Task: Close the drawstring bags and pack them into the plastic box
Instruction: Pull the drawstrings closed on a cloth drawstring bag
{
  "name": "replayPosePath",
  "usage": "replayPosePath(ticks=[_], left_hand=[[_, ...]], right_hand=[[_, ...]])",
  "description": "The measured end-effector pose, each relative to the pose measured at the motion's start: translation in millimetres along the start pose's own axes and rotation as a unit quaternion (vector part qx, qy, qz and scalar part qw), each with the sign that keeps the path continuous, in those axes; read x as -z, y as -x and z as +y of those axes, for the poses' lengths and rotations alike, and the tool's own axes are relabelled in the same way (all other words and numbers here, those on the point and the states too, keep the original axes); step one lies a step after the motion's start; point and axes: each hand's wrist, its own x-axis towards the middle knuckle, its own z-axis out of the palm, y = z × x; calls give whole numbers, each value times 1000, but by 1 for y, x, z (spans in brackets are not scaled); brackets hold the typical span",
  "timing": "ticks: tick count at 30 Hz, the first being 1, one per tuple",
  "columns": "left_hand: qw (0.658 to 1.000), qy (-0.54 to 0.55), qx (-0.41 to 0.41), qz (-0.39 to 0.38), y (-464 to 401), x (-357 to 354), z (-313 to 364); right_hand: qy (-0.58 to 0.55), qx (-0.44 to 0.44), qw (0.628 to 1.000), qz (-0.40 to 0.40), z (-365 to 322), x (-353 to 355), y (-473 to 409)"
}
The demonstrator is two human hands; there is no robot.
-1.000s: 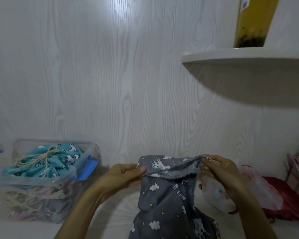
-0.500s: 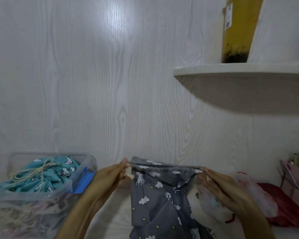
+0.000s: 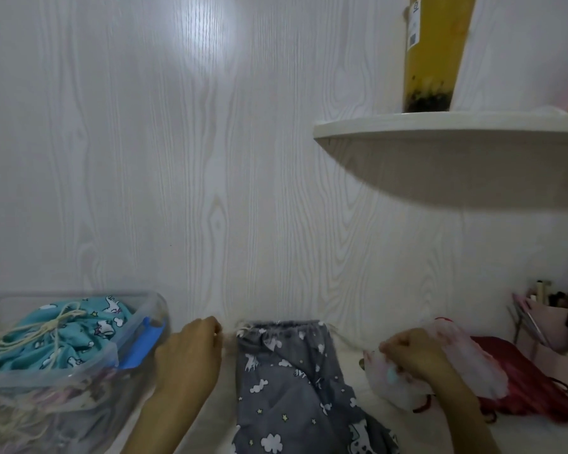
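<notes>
A grey drawstring bag printed with white clouds and unicorns hangs between my hands, its top edge gathered into a narrow band. My left hand pinches the cord at the bag's left end. My right hand pinches the cord stretched out from the right end. Both hands are apart from the fabric, with the thin strings taut between them. At the left stands the clear plastic box with a blue latch; a tied turquoise bag lies on top of other bags inside it.
A white and pink plastic bag and red fabric lie behind my right hand. A pink holder with pens stands at the far right. Overhead, a white shelf carries a yellow drink cup. The wood-grain wall is close behind.
My hands have moved apart while pulling the cords, and the bag's mouth has bunched from a wide opening into a narrow gathered top. The view has tilted upward.
</notes>
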Motion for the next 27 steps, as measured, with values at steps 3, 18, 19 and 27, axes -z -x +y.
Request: replayPosePath(ticks=[3, 18, 19, 27], left_hand=[[999, -8, -26, -18, -1, -1, 2], [957, 103, 48, -267, -54, -63, -13], [956, 102, 40, -271, -55, -64, -13], [971, 119, -68, -195, -30, -34, -13]], right_hand=[[67, 20, 998, 1, -2, -8, -2], [15, 39, 985, -165, -58, -79, -36], [0, 58, 990, -131, -56, -81, -38], [30, 189, 981, -15, -35, -48, -25]])
